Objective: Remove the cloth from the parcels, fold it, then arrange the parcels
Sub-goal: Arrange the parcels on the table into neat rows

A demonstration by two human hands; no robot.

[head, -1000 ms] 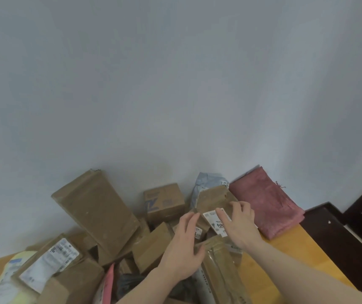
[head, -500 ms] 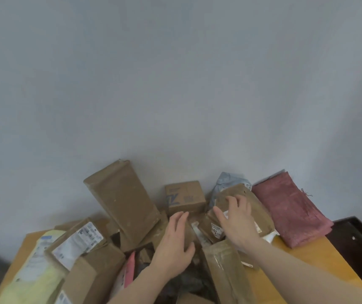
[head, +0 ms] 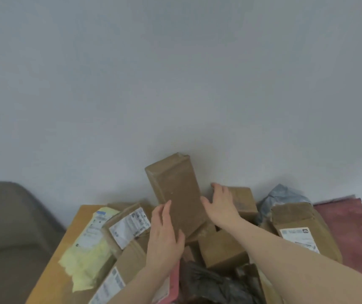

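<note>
- Flanking the tall brown cardboard box (head: 176,191), the two hands sit on opposite long sides: the left hand (head: 164,235) against its lower left edge, the right hand (head: 220,205) at its right edge.
- Both hands have straight, spread fingers; neither is curled round the box, so no firm hold shows.
- The box leans tilted, long axis running from the hands up toward the wall (head: 175,84), top tipped left.
- The left hand looks nearer its base.
- The folded pink cloth (head: 350,227) lies off the parcels at far right on the wooden table (head: 66,242).
- Other parcels crowd below, including a small brown box (head: 221,249).
</note>
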